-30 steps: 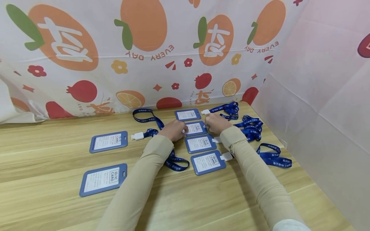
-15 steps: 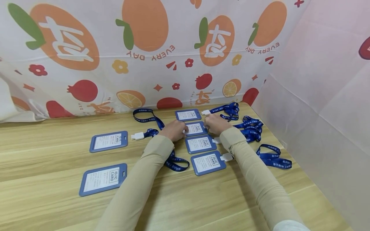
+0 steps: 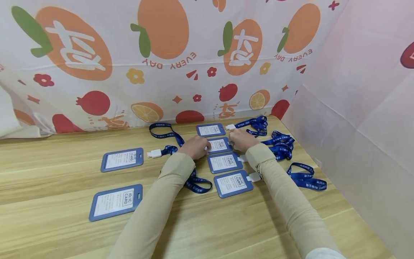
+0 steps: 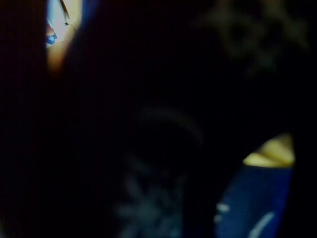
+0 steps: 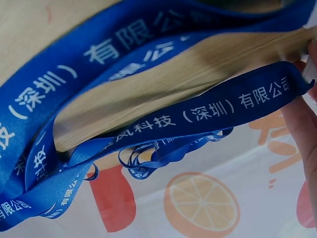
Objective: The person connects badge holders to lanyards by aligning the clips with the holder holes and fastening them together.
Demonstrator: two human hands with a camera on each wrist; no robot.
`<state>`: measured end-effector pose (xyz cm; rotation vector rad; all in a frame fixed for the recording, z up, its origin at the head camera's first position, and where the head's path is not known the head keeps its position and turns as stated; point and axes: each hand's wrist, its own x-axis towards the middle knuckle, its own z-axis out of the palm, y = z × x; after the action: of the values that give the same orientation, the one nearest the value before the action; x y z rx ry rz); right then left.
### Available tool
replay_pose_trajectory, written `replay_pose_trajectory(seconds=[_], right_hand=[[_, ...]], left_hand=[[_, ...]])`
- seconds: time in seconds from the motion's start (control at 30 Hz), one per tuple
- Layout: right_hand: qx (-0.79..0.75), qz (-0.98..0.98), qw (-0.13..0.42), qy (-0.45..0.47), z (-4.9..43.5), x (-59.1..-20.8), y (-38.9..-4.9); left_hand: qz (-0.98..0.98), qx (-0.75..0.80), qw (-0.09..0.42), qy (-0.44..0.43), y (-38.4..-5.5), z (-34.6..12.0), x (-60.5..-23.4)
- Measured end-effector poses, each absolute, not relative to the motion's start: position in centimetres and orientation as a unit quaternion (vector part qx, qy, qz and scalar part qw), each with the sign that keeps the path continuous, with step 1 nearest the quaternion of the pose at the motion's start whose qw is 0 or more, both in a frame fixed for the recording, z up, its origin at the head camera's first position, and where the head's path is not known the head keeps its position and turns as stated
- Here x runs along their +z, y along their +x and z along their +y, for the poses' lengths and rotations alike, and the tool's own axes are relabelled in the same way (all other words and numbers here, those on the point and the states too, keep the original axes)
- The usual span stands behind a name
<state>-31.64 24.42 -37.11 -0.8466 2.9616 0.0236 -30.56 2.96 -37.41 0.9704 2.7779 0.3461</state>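
In the head view, a blue ID card holder [image 3: 218, 145] lies between my two hands, second from the back in a column of card holders. My left hand [image 3: 194, 146] grips its left edge with curled fingers. At its slotted right end, my right hand [image 3: 240, 139] pinches the white clip of a blue lanyard [image 3: 282, 148], the clip mostly hidden by the fingers. White-lettered lanyard straps [image 5: 213, 106] run up to my right fingers [image 5: 301, 129] in the right wrist view. The left wrist view is almost black, with a bit of blue strap [image 4: 255, 203] at lower right.
Card holders with white clips at their slots [image 3: 225, 162] [image 3: 233, 183] lie in front; another [image 3: 211, 129] lies behind, near a clipped lanyard [image 3: 257, 124]. Two holders [image 3: 122, 159] [image 3: 115, 202] lie left, beside a lanyard [image 3: 166, 135]. A fruit-print cloth [image 3: 119, 82] hangs behind the wooden table [image 3: 48, 169].
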Motion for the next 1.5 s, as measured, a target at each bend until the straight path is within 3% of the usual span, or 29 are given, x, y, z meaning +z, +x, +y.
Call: replay_pose_trajectory(seconds=[1.17,1.5], right_hand=[[0.025,0.961,-0.005,-0.276,24.45,-37.32,-30.94],[0.040,0.961,0.016,-0.274,24.06,-37.23,-30.74]], left_hand=[[0.932,0.134,0.094,0.324,-30.26,3.10,-37.40],[0.936,0.127,0.094,0.314,-30.14,3.01,-37.44]])
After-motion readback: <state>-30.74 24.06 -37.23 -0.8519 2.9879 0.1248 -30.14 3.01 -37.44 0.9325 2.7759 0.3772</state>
